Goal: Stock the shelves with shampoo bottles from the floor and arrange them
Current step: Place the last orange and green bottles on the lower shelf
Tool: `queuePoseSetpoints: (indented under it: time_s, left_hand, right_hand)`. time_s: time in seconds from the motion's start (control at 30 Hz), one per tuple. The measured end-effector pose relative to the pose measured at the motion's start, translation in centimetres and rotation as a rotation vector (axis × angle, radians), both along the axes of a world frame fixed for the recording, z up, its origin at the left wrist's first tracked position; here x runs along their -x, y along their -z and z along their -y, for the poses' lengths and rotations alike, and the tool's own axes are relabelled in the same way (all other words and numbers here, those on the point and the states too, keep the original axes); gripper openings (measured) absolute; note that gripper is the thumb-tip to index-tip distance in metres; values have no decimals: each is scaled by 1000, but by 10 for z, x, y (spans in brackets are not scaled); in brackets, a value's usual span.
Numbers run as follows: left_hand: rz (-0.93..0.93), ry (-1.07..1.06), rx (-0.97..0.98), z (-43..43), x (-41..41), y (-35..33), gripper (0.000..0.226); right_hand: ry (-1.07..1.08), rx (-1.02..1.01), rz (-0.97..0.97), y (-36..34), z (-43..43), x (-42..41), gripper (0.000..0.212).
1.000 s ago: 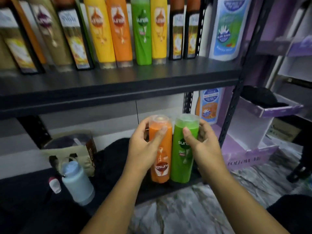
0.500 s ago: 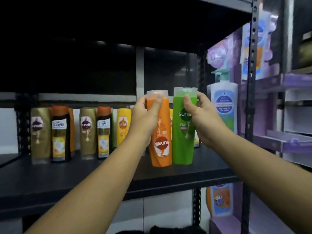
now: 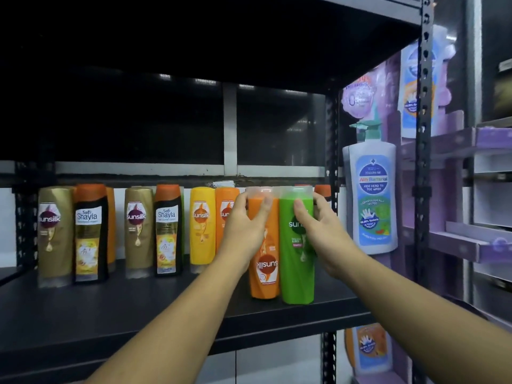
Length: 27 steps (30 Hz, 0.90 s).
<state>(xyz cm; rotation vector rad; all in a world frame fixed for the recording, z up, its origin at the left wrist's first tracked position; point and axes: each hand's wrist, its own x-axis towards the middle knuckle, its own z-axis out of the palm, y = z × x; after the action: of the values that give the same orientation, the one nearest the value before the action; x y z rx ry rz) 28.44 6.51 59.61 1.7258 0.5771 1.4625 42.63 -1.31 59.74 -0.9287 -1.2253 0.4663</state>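
My left hand (image 3: 245,230) grips an orange Sunsilk bottle (image 3: 264,273) whose label reads upside down. My right hand (image 3: 324,231) grips a green Sunsilk bottle (image 3: 296,267) right beside it. Both bottles stand cap-up at the right front of the black shelf (image 3: 138,309), their bases touching or just above the board. Behind them runs a row of bottles: gold Sunsilk (image 3: 54,234), black Safi Shayla (image 3: 88,234), yellow Sunsilk (image 3: 201,228) and more orange ones, partly hidden by my hands.
A black upright post (image 3: 424,162) bounds the shelf on the right. Beyond it hangs a large white pump bottle (image 3: 371,198) on a purple cardboard display (image 3: 457,245). The shelf board above is dark. Bare shelf surface lies in front of the row at the left.
Both hands carried the two bottles from low near the floor up to the shelf level, then further in and down to the board at the right.
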Motion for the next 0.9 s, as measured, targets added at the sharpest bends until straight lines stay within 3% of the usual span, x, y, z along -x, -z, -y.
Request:
queuePoseSetpoints:
  time_s: [0.13, 0.23, 0.4, 0.6, 0.9]
  left_hand:
    - [-157, 80, 15, 1, 5, 31, 66]
    - [-164, 164, 76, -7, 4, 54, 60]
    - [-161, 194, 96, -19, -14, 58, 66]
    - [-296, 234, 87, -27, -53, 43, 70]
    - [-478, 223, 49, -36, -71, 59, 83]
  right_hand:
    - [-16, 151, 190, 35, 4, -13, 65]
    - [-57, 213, 208, 60, 5, -22, 75]
    - [0, 192, 179, 63, -4, -43, 66]
    - [134, 257, 135, 58, -11, -93, 63]
    - [321, 363, 252, 84, -19, -124, 59]
